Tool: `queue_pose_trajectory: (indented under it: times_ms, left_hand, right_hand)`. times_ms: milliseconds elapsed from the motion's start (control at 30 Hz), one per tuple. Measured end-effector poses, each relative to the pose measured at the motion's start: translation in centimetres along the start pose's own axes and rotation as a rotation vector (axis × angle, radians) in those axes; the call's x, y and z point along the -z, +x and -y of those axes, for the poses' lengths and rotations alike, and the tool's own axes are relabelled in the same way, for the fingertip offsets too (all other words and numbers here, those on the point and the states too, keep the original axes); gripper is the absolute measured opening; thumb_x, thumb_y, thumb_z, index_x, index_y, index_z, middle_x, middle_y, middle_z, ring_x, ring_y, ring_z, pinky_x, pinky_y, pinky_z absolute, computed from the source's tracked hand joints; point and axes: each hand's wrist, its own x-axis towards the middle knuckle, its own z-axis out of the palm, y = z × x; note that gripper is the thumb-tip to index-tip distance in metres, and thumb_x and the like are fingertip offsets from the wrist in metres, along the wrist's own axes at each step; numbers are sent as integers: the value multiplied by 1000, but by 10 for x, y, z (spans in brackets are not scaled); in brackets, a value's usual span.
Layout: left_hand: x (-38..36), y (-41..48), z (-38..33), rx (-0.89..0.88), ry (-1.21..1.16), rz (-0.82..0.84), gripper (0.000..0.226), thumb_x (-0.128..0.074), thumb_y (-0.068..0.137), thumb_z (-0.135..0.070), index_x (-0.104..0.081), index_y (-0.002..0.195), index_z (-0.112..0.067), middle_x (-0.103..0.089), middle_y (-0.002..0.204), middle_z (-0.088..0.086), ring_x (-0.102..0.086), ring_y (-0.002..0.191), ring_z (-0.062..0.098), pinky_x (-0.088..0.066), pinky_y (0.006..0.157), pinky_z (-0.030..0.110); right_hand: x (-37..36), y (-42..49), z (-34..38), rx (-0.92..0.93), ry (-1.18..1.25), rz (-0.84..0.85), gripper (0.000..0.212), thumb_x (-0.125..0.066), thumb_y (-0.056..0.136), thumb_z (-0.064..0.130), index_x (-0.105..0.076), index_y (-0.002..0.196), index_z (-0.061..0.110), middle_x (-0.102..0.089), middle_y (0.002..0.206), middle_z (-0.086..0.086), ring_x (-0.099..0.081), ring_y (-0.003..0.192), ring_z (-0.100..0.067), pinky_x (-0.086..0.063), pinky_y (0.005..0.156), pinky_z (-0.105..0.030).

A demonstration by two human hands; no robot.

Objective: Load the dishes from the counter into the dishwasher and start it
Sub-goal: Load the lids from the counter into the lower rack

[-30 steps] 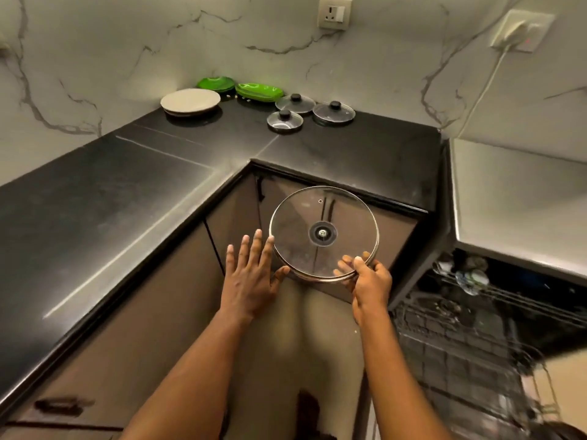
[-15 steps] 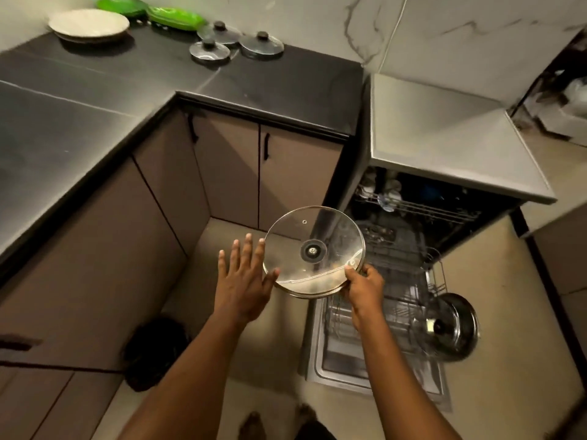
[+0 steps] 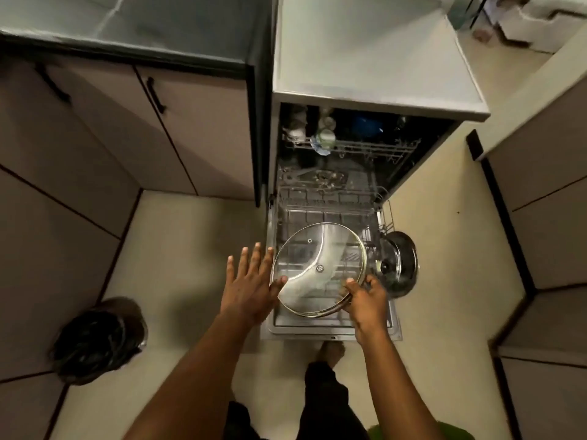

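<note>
A bare foot (image 3: 332, 352) is seen nearest, planted on the pale floor just before the lowered dishwasher door (image 3: 330, 331); a crumpled black plastic bin bag (image 3: 98, 341) is seen well to the left. Above the door, a round clear glass lid (image 3: 319, 269) with a thin metal rim is held over the near part of the pulled-out lower wire rack (image 3: 324, 214); being round, no long axis is offered; its broad face is turned up toward the camera and tilted, with a small metal fastener shown at the centre. The near-right rim is pinched by the right hand (image 3: 365, 301), thumb on top and fingers curled beneath. The left hand (image 3: 251, 287) is held flat, fingers straight and spread, with only the thumb brought to the lid's left rim. A dark round lid (image 3: 398, 263) is stood on edge at the rack's right side, just beside the glass lid. Farther back, blurred crockery is carried in the upper rack (image 3: 349, 147); the grey dishwasher top (image 3: 365, 58) and the black counter (image 3: 143, 23) are seen beyond.
</note>
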Motion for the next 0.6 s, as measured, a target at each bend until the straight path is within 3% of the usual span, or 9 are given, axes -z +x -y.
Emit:
queue_pose_trajectory:
  times_ms: [133, 233, 300, 400, 600]
  left_hand:
    - [-61, 31, -58, 3, 50, 134, 102, 25, 68, -74, 13, 157, -25, 13, 166, 4, 18, 150, 25, 13, 119, 49]
    - [-111, 62, -97, -20, 44, 237, 112, 36, 61, -79, 15, 156, -25, 16, 165, 3, 27, 143, 20, 18, 115, 47]
    - [-137, 86, -115, -7, 43, 310, 90, 18, 80, -74, 17, 155, -25, 20, 164, 3, 25, 146, 23, 18, 117, 47]
    - [-176, 125, -129, -8, 57, 405, 71, -12, 102, -59, 15, 156, -23, 20, 164, 6, 22, 149, 27, 12, 121, 51]
    - [-258, 207, -142, -4, 65, 485, 71, -15, 103, -56, 14, 157, -21, 20, 163, 8, 19, 150, 29, 9, 121, 51]
  right_hand:
    - [47, 60, -16, -53, -73, -27, 11, -64, 91, 7, -63, 100, 11, -67, 83, -11, -64, 71, -22, -56, 74, -48]
    - [75, 114, -32, -75, -153, -48, 11, -66, 90, 10, -65, 99, 14, -69, 88, -8, -66, 80, -23, -56, 83, -55]
    - [87, 149, -44, -62, -245, -76, 7, -68, 88, 15, -67, 93, 18, -71, 88, -7, -68, 82, -26, -56, 82, -57]
    - [99, 195, -54, 15, -407, -124, 3, -68, 87, 20, -69, 89, 18, -71, 82, -4, -67, 78, -27, -56, 78, -53]
    - [107, 271, -66, 163, -583, -161, 13, -64, 92, 20, -68, 104, 15, -73, 93, -1, -67, 86, -19, -49, 77, -28]
